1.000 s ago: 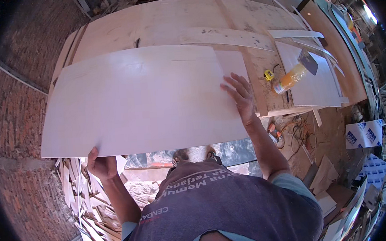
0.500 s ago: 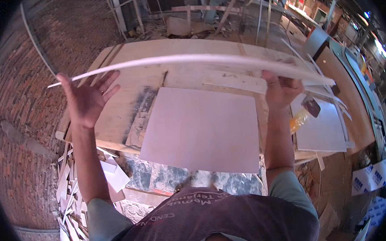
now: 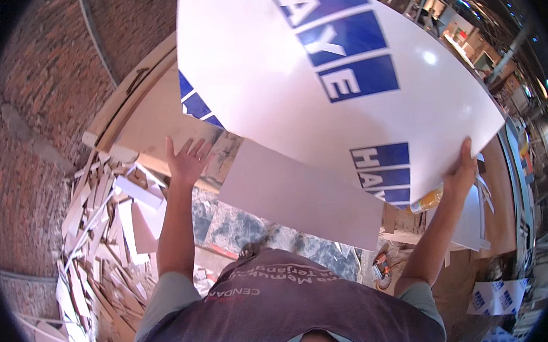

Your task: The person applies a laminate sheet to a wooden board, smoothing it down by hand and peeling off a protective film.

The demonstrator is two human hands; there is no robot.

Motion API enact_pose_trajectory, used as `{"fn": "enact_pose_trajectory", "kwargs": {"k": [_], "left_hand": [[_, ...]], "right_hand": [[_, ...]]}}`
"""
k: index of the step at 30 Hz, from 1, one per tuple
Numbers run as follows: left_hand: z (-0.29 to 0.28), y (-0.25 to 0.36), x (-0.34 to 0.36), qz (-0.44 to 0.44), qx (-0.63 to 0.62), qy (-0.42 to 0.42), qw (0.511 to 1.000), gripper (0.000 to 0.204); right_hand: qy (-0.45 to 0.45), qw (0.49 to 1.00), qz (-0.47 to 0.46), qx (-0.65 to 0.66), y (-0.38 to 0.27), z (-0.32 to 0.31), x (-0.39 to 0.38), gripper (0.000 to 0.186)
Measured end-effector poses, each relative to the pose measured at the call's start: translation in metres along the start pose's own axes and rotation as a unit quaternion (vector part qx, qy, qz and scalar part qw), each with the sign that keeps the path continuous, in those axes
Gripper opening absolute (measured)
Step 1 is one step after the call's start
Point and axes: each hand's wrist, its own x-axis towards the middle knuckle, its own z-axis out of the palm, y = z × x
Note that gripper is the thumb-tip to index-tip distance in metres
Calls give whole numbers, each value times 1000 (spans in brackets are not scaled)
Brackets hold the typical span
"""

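A large thin white sheet [image 3: 268,89] with blue printed blocks on its glossy face is tilted up over the far side of the worktable. Its lower right corner is gripped by my right hand [image 3: 462,174], thumb on the printed face. My left hand [image 3: 189,161] is open with fingers spread, apart from the sheet and just below its left edge. Beneath it, a plain pale panel [image 3: 294,192] lies on the wooden worktable [image 3: 150,125], partly covered by the raised sheet.
Offcut strips and scraps [image 3: 110,239] pile up at the left beside a brick wall [image 3: 29,118]. A yellow-labelled bottle [image 3: 427,201] lies near my right wrist, by another white panel [image 3: 468,221]. A blue-printed sheet [image 3: 499,296] sits low at the right.
The sheet, seen edge-on before, is now turned so its printed face shows. My left hand has come off its left end and lowered; my right hand has moved right and down.
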Motion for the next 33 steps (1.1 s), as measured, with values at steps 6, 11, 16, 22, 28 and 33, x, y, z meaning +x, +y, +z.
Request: {"fn": "enact_pose_trajectory", "kwargs": {"k": [6,11,16,22,28,33], "left_hand": [[-72,45,28,5,-91,-207,974,58],[1,7,-30,54,12,66,996,36],[-33,-14,-22,60,85,50,993,36],[-43,-37,-20,33,171,87,981,29],[-59,-76,-19,46,194,171,965,33],[-57,-109,-26,78,201,210,954,31]], "right_hand": [[12,987,160,-29,34,-20,-27,59],[36,972,221,-74,79,-78,-24,58],[-7,956,284,-79,145,-119,-9,60],[-23,921,373,-110,186,-139,6,63],[-41,898,398,-185,217,-159,23,70],[-72,877,426,-208,257,-194,53,74]]}}
